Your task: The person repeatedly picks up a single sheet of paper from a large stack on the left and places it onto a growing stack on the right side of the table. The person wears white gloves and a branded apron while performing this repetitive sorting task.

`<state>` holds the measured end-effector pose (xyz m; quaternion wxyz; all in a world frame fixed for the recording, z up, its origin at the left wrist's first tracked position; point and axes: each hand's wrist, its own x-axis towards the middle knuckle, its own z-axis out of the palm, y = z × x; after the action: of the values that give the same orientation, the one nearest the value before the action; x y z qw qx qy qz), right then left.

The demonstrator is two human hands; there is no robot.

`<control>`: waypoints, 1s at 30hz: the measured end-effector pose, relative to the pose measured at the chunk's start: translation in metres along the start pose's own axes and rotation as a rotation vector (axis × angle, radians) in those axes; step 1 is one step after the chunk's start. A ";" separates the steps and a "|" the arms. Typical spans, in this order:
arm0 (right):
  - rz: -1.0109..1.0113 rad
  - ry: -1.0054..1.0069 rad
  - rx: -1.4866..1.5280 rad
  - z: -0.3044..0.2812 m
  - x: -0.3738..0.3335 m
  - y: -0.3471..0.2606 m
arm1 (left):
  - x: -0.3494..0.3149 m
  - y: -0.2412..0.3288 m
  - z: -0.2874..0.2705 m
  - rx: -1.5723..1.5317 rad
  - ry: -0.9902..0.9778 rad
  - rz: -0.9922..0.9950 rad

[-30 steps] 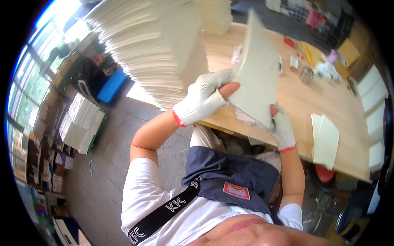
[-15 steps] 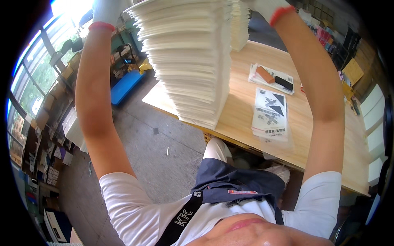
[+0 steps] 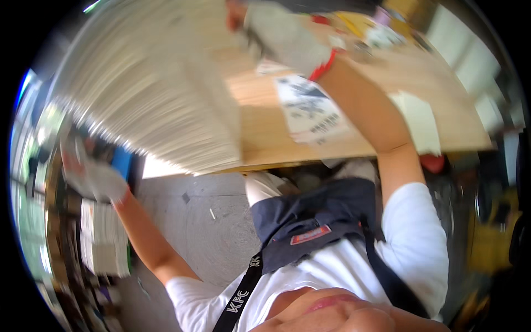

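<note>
A tall stack of white paper sheets (image 3: pixel 160 99) stands at the table's left front, its layered edge facing left. My left hand (image 3: pixel 94 174), in a white glove, is low beside the stack's left edge; its blurred fingers look stretched upward, with nothing seen in them. My right hand (image 3: pixel 287 39), in a white glove with a red cuff, reaches over the table right of the stack. Its fingers are smeared, with a reddish-brown spot at their tips and a dark patch beneath; whether it holds anything is unclear. Printed sheets (image 3: pixel 310 108) lie below this hand.
The wooden table (image 3: pixel 260 133) extends to the right. A pale sheet (image 3: pixel 417 122) lies near its front edge, and small items with a crumpled white thing (image 3: pixel 384 36) sit at the far right. Another paper pile (image 3: pixel 105 238) stands at lower left, beyond the grey floor (image 3: pixel 188 221).
Both hands have come down from the top of the stack: the left to its lower left side, the right over the table. The view has turned, and the stack appears further left.
</note>
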<state>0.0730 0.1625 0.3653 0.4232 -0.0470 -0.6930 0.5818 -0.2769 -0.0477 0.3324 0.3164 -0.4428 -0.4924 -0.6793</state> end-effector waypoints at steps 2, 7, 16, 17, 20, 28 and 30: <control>0.178 0.092 0.000 -0.028 -0.070 0.016 | -0.080 -0.018 -0.001 0.005 -0.011 0.067; 0.531 0.757 -0.121 -0.123 -0.253 0.079 | -0.285 0.083 0.038 -0.156 -0.418 -0.569; 0.423 1.802 0.100 -0.282 -0.478 0.065 | -0.382 0.163 0.159 -0.058 -1.285 0.016; 0.425 1.792 0.127 -0.289 -0.483 0.063 | -0.387 0.166 0.174 -0.033 -1.289 0.107; 0.406 1.737 0.168 -0.313 -0.501 0.058 | -0.397 0.166 0.207 0.024 -1.310 0.337; 0.136 1.729 -0.044 -0.327 -0.477 0.055 | -0.378 0.101 0.242 0.245 -1.304 0.460; 0.185 1.617 0.072 -0.338 -0.485 0.058 | -0.366 0.111 0.246 0.227 -1.349 0.377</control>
<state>0.5740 0.1696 0.0458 0.7441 -0.4960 -0.1473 0.4227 0.0395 0.1482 0.0711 0.0986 -0.8089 -0.5637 -0.1350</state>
